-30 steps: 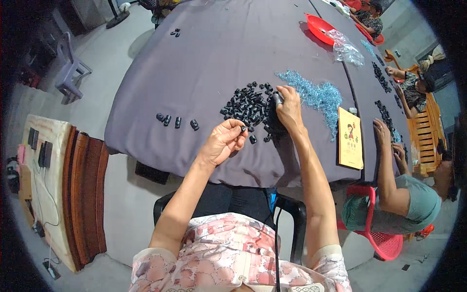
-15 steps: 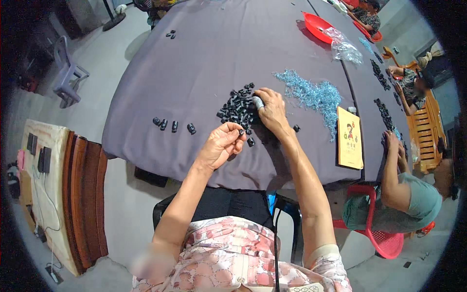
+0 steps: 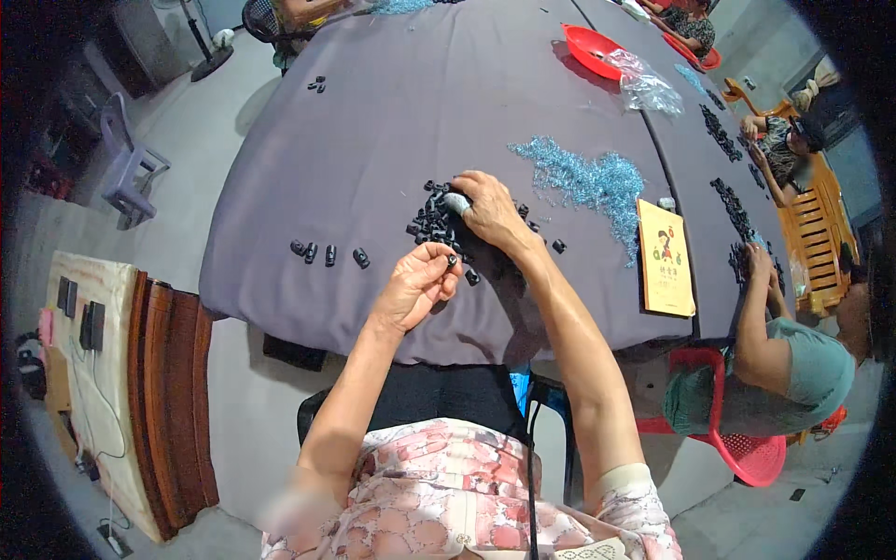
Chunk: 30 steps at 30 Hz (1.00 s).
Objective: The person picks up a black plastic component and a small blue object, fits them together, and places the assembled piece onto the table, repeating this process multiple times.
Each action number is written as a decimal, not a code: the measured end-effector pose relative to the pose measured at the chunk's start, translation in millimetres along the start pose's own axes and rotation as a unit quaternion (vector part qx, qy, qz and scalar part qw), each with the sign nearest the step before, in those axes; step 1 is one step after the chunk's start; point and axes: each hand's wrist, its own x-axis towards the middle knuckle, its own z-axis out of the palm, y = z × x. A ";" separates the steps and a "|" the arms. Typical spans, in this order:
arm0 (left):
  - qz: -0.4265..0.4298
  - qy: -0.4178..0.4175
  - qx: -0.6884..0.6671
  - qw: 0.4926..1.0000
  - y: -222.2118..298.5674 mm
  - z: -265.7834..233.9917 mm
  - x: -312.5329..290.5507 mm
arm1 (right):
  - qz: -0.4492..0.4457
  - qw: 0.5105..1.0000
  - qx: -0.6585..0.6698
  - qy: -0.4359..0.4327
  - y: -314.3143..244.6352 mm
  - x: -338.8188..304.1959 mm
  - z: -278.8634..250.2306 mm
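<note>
My left hand (image 3: 417, 287) is closed in a pinch on a small black plastic piece (image 3: 452, 261) at the near edge of a loose pile. My right hand (image 3: 492, 211) rests over the pile of small black plastic pieces (image 3: 431, 222), palm down, with a grey-white cover (image 3: 456, 203) on one finger. Its fingers look apart, bent down among the pieces; their undersides are hidden. A short row of black pieces (image 3: 330, 254) lies to the left. Right of my right hand, a few loose black pieces (image 3: 558, 245) lie near a spread of tiny shiny light-blue bits (image 3: 583, 187).
A yellow booklet (image 3: 665, 266) lies at the right. Farther back are a red basin (image 3: 593, 53) and a clear plastic bag (image 3: 651, 91). Several people sit along the right side, one person in green (image 3: 793, 373) nearest. A grey cloth (image 3: 373, 140) covers the table.
My right hand has moved left across the pile, uncovering black pieces on its right. My left hand keeps its pinch near the same place. The view has shifted slightly.
</note>
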 end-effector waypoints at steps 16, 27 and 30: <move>0.020 -0.011 0.000 1.000 -0.4 -3.3 0.2 | 0.174 0.980 -0.091 -0.011 48.1 -70.6 -88.1; 0.023 -0.010 0.004 1.000 -3.1 -3.0 1.3 | 0.236 0.965 -0.098 0.053 63.1 -59.5 -92.0; 0.024 -0.008 0.004 1.000 -2.1 -5.5 0.3 | 0.276 0.951 -0.022 0.139 52.0 -60.7 -94.9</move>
